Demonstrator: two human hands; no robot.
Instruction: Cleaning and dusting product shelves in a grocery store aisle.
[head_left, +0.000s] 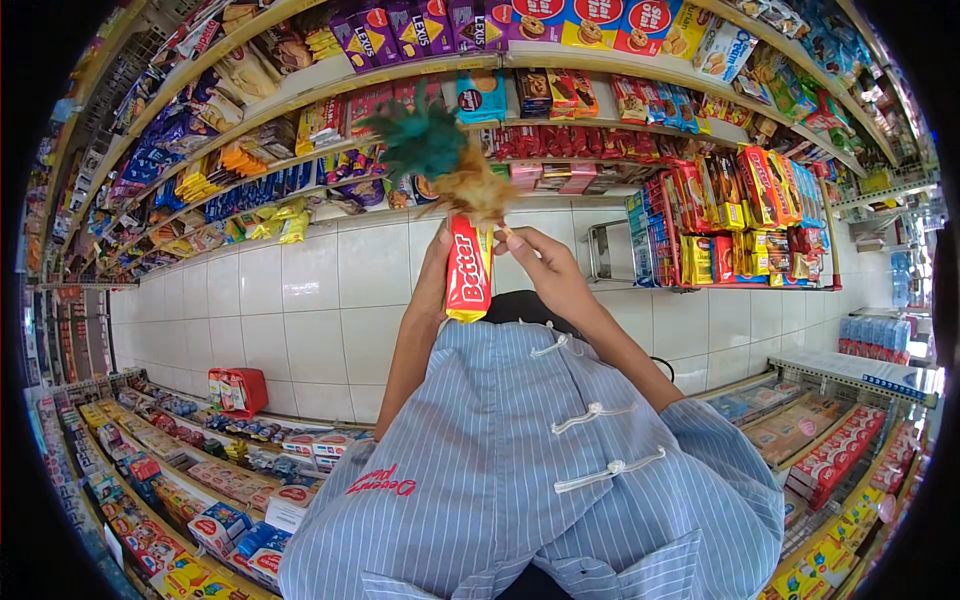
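My left hand (431, 274) grips a red and yellow Better biscuit pack (469, 276) by its left side, in front of my chest. The pack stands lengthwise in the view, its printed face towards me. Between the thumb and fingers of my right hand (551, 266) is the thin handle of a feather duster (480, 187). Its tan and green feathers look blurred and lie over the top end of the pack. Whether they touch the wrapper, I cannot tell. Beyond the duster are shelves (420, 69) of packaged biscuits, partly hidden by the feathers.
A red-framed shopping trolley (679, 281) filled with biscuit packs stands on the tiled floor (315, 270) at the right. A red basket (255, 394) sits at the lower left beside a stocked shelf (247, 514). More shelving (795, 442) lies at the lower right.
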